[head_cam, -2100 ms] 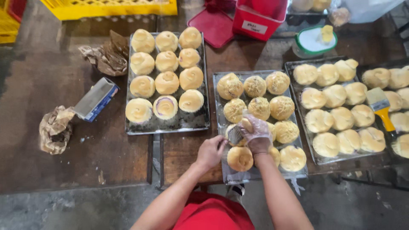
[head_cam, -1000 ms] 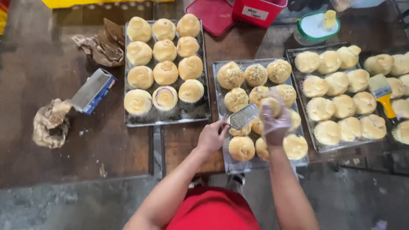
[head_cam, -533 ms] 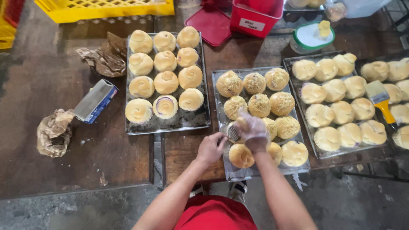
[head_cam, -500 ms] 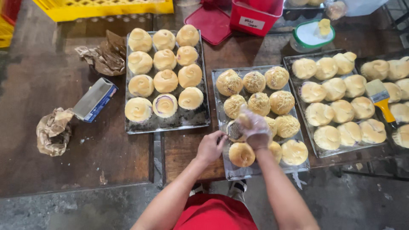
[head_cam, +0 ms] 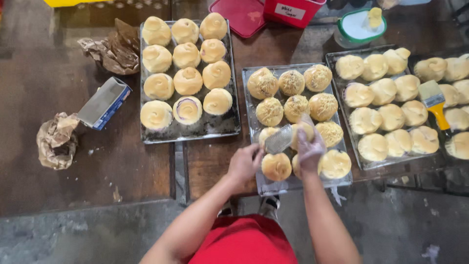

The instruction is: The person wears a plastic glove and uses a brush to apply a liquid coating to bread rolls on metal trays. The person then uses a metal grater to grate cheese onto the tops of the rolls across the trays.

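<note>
we are seeing a red lidded tub (head_cam: 292, 10) with a white label standing at the top edge, a blue and grey box (head_cam: 103, 103) lying left of the left tray (head_cam: 233, 128). the middle tray (head_cam: 254, 168) is holding topped buns. our left hand (head_cam: 244, 164) is gripping a small metal grater (head_cam: 278, 140), fingers curled tight; our gloved right hand (head_cam: 309, 150) is wrapping round a bun (head_cam: 302, 133) over the tray's near rows.
</note>
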